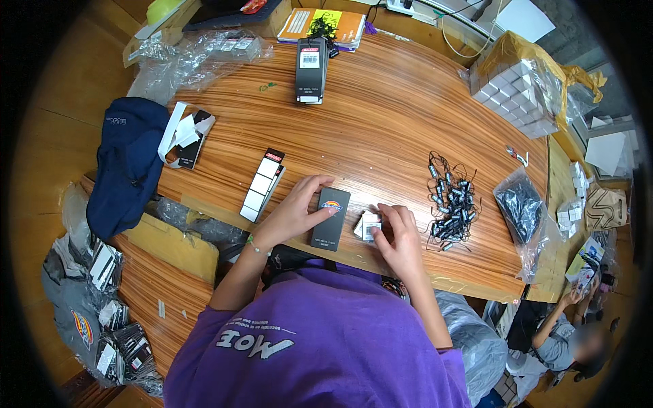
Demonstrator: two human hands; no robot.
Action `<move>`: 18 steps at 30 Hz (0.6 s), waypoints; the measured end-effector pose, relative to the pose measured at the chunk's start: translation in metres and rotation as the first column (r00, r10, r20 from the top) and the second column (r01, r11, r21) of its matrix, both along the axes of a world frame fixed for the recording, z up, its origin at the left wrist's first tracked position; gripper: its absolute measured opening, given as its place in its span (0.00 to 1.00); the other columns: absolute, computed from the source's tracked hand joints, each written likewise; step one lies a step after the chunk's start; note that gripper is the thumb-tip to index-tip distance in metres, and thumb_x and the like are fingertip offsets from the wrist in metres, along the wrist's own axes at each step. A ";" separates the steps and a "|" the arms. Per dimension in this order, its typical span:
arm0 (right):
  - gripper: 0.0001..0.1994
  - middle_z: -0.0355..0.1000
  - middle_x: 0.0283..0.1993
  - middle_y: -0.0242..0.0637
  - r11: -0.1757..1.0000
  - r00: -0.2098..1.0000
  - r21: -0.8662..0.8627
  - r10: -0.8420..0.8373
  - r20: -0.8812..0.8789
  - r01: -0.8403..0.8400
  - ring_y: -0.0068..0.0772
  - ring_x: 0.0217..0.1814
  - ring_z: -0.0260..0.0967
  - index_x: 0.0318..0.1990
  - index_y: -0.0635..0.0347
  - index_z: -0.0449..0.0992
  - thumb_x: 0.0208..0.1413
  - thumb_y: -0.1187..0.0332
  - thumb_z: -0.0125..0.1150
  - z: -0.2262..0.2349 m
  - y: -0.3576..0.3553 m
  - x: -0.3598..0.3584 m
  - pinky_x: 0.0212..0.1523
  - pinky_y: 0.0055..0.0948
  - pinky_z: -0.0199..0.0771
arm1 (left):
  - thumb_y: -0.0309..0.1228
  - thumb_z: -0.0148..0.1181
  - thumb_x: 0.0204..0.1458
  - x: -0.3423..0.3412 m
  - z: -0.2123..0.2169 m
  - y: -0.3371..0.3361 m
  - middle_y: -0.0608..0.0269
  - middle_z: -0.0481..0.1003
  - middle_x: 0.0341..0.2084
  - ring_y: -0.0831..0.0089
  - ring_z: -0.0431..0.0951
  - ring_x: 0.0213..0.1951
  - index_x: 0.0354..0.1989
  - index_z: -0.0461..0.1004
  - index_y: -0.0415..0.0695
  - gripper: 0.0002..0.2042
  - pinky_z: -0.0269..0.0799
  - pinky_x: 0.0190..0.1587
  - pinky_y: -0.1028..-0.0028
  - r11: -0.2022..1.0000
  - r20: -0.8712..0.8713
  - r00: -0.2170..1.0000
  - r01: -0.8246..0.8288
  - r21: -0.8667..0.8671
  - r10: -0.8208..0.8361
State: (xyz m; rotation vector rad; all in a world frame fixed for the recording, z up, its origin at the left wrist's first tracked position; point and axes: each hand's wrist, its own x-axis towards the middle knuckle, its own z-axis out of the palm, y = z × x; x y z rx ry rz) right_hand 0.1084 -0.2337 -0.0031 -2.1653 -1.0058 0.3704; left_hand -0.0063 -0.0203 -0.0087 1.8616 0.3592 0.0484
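Dark card lay flat on the wooden bench, the left hand pressing its edge with spread fingers. Just beside it, the right hand pinched small white labels. Nearby, a clear bag held black strings; a yellow bag held white boxes.

We wear a purple short-sleeved shirt that fills the lower middle of the frame, with pale lettering printed across its left part. The sleeves end above the elbows, so both forearms are bare up to our hands, the left hand and the right hand. A thin green band circles our left wrist.
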 end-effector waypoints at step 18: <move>0.15 0.66 0.41 0.45 0.997 0.999 0.078 -0.012 -0.037 0.015 0.46 0.45 0.63 0.45 0.64 0.73 0.48 0.71 0.59 -0.009 -0.008 0.012 0.47 0.37 0.65 | 0.43 0.62 0.48 0.022 0.037 0.020 0.55 0.66 0.49 0.58 0.64 0.54 0.51 0.67 0.42 0.25 0.57 0.59 0.65 0.918 -0.109 0.967 0.254 0.305 -0.231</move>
